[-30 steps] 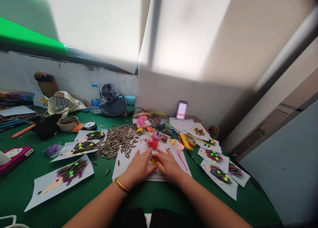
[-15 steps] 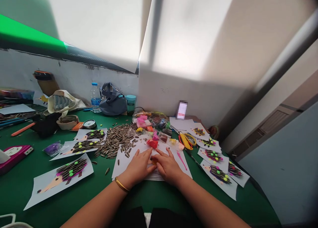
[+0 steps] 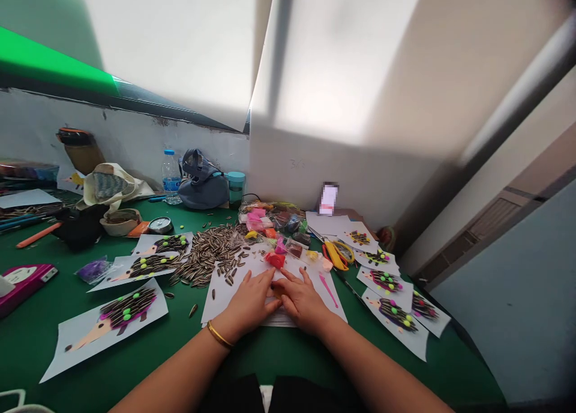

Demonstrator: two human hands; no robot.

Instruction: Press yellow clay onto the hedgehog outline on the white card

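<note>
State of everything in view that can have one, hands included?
Left hand: palm down, fingers extended over paper
Right hand: fingers bent, grip unclear
White sheets: stacked, partly covered
Sunflower seeds: loose, heaped
Water bottle: upright, capped
Teal-topped cup: upright, lid on
Phone: propped up, screen lit
Yellow-handled scissors: lying down, blade state unclear
</note>
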